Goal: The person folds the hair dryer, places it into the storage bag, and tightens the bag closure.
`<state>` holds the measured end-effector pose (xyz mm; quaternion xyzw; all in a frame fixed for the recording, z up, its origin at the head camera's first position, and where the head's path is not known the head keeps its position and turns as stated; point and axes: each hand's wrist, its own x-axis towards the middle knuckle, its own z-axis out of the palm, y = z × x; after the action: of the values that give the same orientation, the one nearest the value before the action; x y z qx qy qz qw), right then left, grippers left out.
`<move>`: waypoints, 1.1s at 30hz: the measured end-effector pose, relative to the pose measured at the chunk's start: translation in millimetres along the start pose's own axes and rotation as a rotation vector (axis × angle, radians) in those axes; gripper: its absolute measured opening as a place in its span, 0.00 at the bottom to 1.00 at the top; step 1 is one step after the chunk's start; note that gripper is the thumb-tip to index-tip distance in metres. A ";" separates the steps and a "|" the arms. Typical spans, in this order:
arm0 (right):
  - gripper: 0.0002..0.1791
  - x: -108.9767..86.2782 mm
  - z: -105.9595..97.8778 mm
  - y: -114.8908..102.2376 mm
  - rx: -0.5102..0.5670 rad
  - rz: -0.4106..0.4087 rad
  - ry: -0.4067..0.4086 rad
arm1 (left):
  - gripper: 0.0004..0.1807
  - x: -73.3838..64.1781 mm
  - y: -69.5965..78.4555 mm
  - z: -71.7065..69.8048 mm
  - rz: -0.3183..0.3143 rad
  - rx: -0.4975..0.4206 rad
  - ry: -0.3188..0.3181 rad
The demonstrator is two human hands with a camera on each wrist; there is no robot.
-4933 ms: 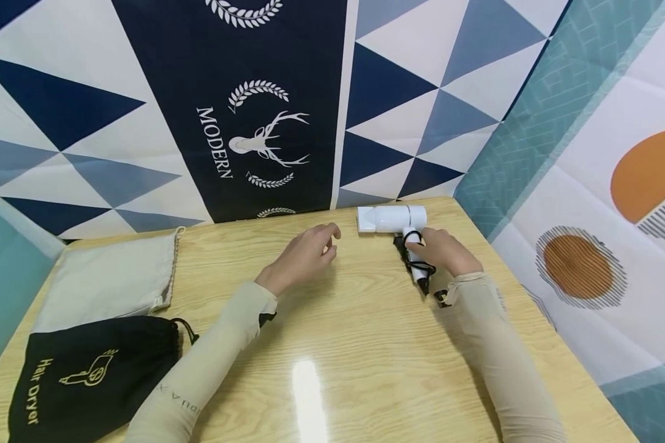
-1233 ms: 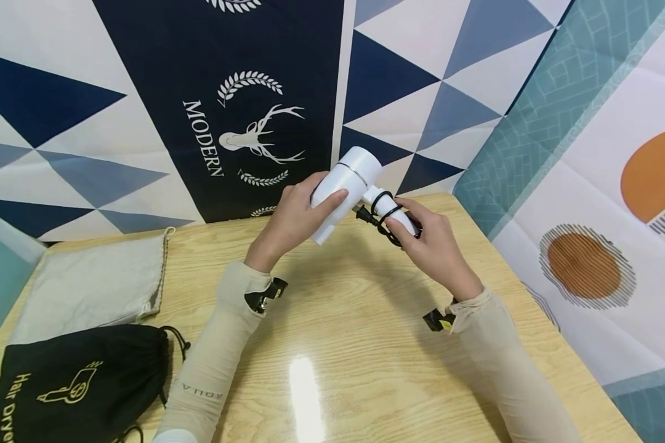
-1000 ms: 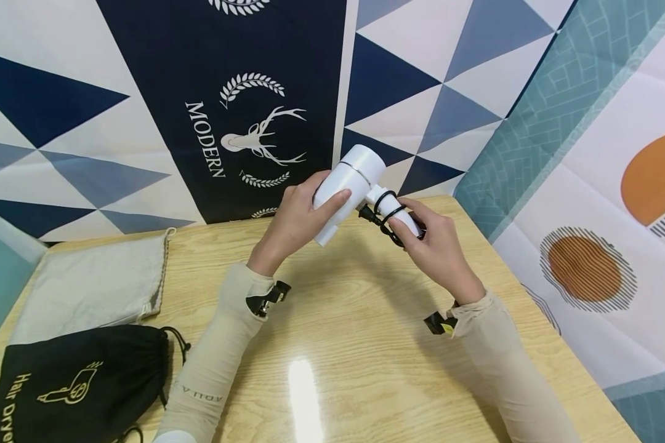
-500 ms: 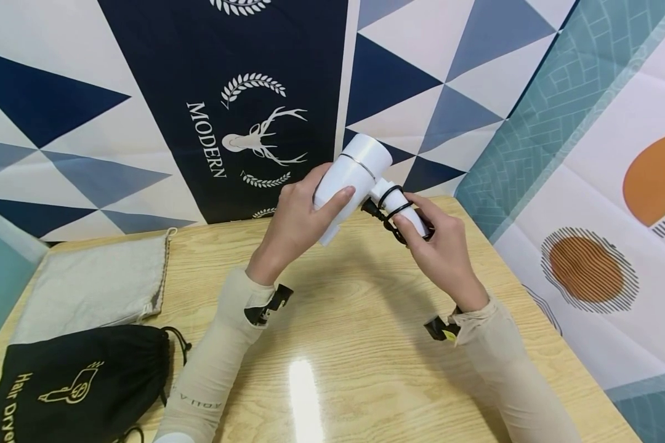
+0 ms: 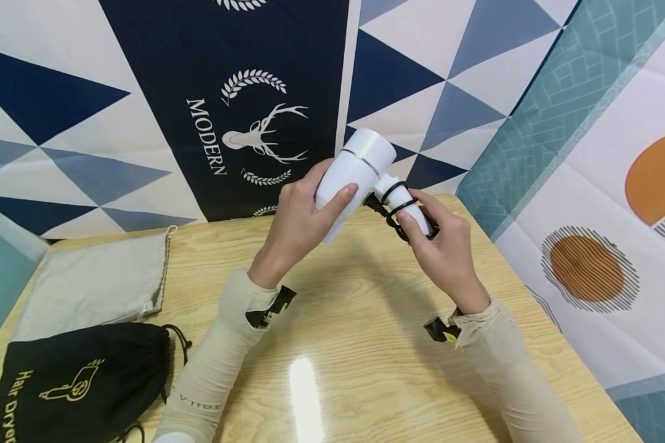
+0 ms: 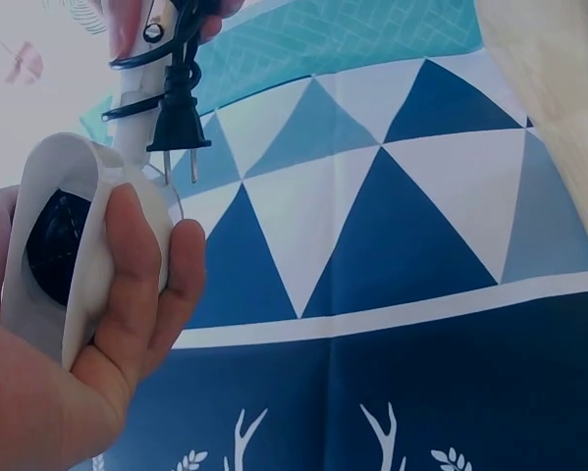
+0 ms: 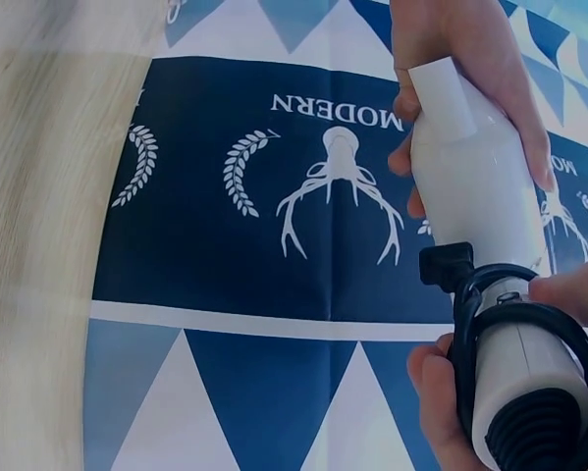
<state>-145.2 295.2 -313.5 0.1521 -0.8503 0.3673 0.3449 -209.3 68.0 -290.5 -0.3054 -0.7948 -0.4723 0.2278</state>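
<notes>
Hair dryer has left the desk; I've got it tilted in mid-air. Left hand curls its fingers round the barrel, right hand grips the handle, cord still coiled there. My read: two-handed control secured, cord not free.

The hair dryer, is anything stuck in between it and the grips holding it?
Nothing visible comes between the left grip and the hair dryer. On the other side there's the black cord: it winds around the handle and seems to lie between the right grip and part of it.
</notes>
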 end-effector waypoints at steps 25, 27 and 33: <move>0.19 -0.3 7.9 -15.3 0.045 -0.003 0.229 | 0.32 -9.6 18.4 25.4 0.000 -0.105 0.162; 0.19 0.0 7.2 -16.1 0.068 -0.005 0.241 | 0.33 -10.1 20.4 26.9 -0.006 -0.122 0.145; 0.20 -1.2 1.7 -16.5 0.114 -0.004 0.206 | 0.37 -6.7 21.1 10.8 -0.130 -0.235 -0.062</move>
<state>-136.6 282.8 -306.6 0.1347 -0.7878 0.4280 0.4220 -190.5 83.5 -286.8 -0.2924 -0.7587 -0.5663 0.1348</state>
